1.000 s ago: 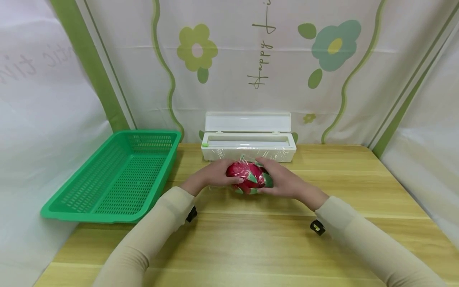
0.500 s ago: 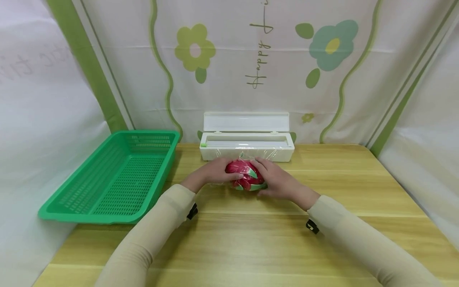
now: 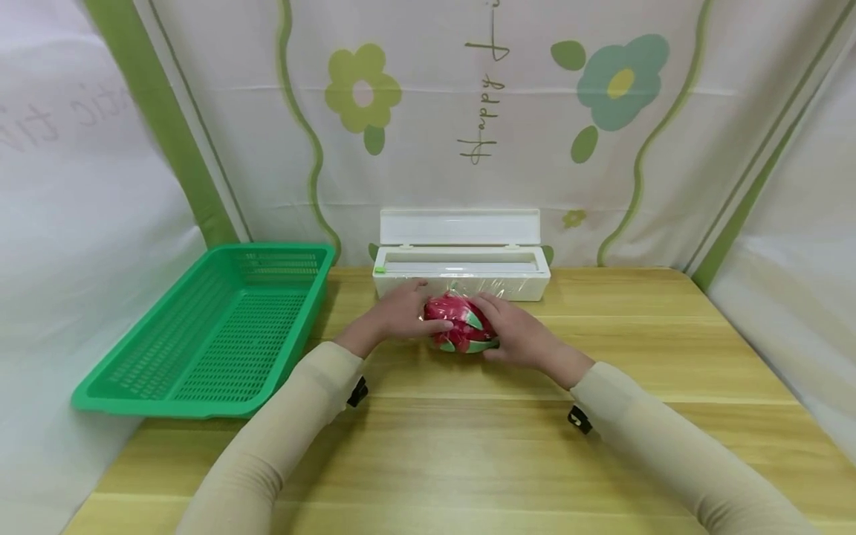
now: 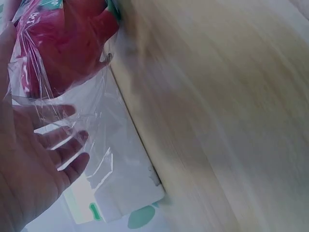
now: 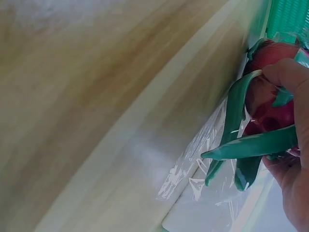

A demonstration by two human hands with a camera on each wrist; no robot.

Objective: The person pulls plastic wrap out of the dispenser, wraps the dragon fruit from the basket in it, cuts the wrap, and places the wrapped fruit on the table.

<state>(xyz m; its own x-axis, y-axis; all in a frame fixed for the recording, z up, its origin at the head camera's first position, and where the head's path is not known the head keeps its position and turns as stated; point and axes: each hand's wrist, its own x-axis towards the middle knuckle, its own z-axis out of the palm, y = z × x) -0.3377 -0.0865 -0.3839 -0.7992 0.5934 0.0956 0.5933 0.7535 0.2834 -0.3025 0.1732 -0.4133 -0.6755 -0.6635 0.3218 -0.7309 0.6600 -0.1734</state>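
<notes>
Handling dragon fruit [image 3: 461,310], probably slick under film [image 5: 176,179]

I'd cradle its body; right hand [image 3: 524,336] clasps, left hand [image 3: 400,312] spreads against it.

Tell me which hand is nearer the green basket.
Left. The left hand is right of the green basket, at the dragon fruit's left side; the right hand is farther right, at the fruit's other side.

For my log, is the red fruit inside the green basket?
No, the red fruit is between the left hand and the right hand, apart from the green basket.
</notes>
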